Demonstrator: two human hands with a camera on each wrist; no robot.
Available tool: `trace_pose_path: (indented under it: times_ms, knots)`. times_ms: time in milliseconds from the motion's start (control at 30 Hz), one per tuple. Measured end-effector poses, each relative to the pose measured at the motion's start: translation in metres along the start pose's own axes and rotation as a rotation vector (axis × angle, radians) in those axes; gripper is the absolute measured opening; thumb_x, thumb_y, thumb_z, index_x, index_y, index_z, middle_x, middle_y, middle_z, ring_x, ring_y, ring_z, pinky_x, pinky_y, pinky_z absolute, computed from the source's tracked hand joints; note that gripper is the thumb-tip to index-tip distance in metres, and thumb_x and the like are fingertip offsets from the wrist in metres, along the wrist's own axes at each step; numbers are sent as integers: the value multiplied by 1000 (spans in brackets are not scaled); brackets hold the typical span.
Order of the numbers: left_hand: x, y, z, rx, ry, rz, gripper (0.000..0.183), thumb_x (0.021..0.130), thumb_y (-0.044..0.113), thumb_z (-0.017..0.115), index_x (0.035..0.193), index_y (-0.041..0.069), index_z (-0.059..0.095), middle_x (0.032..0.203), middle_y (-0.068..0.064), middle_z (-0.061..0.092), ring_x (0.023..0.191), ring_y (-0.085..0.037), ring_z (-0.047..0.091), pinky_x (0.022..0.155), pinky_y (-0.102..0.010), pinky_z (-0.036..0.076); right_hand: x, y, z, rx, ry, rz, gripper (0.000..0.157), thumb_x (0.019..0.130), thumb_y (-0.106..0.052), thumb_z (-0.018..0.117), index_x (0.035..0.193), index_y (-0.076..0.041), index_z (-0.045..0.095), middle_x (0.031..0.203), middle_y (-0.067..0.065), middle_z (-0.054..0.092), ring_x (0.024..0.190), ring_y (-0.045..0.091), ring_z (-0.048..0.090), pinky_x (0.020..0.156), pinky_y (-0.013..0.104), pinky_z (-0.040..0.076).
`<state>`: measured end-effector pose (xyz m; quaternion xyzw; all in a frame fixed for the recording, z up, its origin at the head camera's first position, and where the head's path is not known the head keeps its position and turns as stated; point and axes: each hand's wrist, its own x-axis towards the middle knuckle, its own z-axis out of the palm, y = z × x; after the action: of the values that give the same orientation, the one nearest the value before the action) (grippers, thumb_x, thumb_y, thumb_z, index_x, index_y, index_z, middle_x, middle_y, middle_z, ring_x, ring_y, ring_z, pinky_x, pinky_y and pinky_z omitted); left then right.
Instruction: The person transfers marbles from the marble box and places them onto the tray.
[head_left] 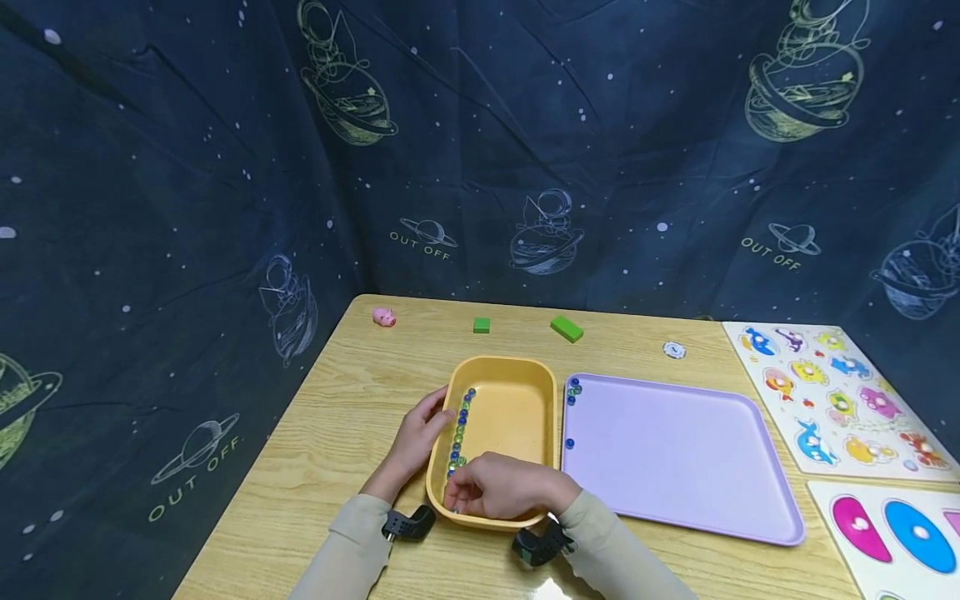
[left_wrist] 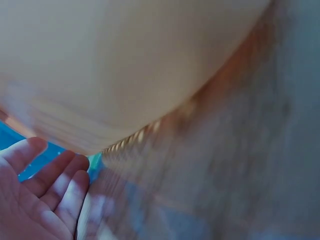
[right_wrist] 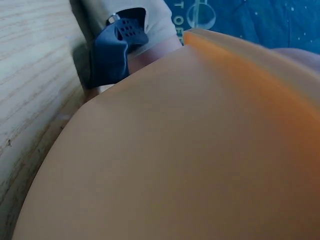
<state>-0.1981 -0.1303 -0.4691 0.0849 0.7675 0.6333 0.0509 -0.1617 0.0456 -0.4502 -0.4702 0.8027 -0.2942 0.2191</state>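
Blue and green glass marbles [head_left: 460,432] line the left inner side of a yellow plastic bin [head_left: 517,363]. My left hand [head_left: 418,433] grips the bin's left rim, thumb over the edge and fingers along the outer wall; its fingers [left_wrist: 65,187] show against the wall in the left wrist view. Inside the bin, my right hand [head_left: 498,483] reaches down to the near left corner with fingers curled together, pinching a marble [head_left: 456,511] that barely shows under the fingertips. The bin's wall [right_wrist: 150,150] fills the right wrist view and hides the right hand there.
Right of the bin lies a purple tray [head_left: 675,458] with several marbles [head_left: 572,392] along its left edge. Two puzzle boards [head_left: 862,479] lie at the far right. Along the back are a pink pig [head_left: 384,317], green blocks [head_left: 566,328] and a chip [head_left: 673,350].
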Motion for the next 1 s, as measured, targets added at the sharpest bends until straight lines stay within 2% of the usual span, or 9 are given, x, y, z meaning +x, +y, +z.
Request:
trace_pose_path:
  times_ms: [233,400,600,767,867,1000]
  knots:
    - [-1,1,0,-2,7,1,42,93,12,48,134,5,43,119,-22,54,99,-34,55,73,-24,49,2,0,0,17,32,10,9,87,-10,58,86,-18,63,75,-17,59,70,-7,53,65,11,44]
    - [-1,2,-1,-8,3,1,42,93,11,48,134,5,43,116,-23,55,97,-35,56,72,-25,50,0,-2,-5,8,132,-9,9,85,-10,58,87,-17,64,76,-15,59,67,-6,52,62,11,44]
    - [0,3,0,-17,-11,3,43,93,11,48,135,4,41,118,-24,54,100,-38,56,74,-30,52,-10,-6,-23,-19,221,15,9,87,-13,57,89,-17,65,79,-16,58,62,-1,49,56,14,42]
    - [0,3,1,-8,-1,0,44,93,12,49,135,4,41,117,-24,54,99,-37,56,74,-28,51,-23,-11,-41,-50,263,59,12,86,-12,58,90,-22,64,82,-16,59,66,1,51,59,15,44]
    - [-1,4,1,10,6,-4,44,93,12,49,135,5,41,115,-23,55,97,-36,57,73,-28,51,-33,-13,-52,-32,301,78,14,85,-11,59,91,-22,64,86,-13,61,69,5,52,60,17,45]
    - [0,2,0,27,7,-9,44,93,14,49,136,6,41,113,-22,56,95,-34,57,72,-27,51,-43,-11,-63,8,398,103,14,86,-13,58,94,-23,65,89,-9,63,70,9,52,60,21,45]
